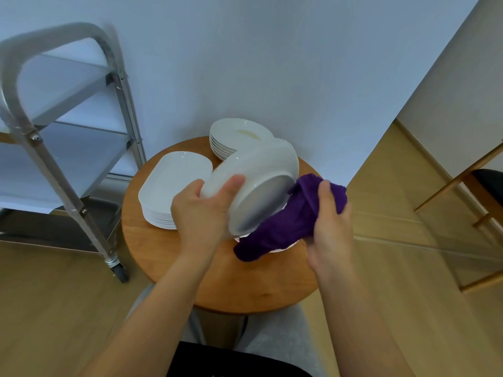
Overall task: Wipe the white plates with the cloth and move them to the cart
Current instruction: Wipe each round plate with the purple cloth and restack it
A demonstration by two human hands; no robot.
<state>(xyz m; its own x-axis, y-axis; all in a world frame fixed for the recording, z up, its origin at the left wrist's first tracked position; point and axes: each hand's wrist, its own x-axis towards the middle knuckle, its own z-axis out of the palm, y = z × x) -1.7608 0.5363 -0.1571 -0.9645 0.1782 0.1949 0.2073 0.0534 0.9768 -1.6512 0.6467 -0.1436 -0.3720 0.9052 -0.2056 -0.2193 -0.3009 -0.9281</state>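
My left hand (202, 210) grips a deep white plate (261, 183) by its rim and holds it tilted above the round wooden table (196, 270), underside toward me. My right hand (330, 227) is closed on a purple cloth (283, 229) that presses against the plate's lower right edge. A stack of white rectangular plates (170, 186) sits on the table's left. At the back stands a stack of round white plates (231, 137). Part of another white plate shows under the cloth. The metal cart (68, 148) stands to the left.
The cart has grey shelves and a caster wheel (119, 272) close to the table. A white wall is right behind the table. Wooden furniture legs (460, 183) stand on the right over wood flooring.
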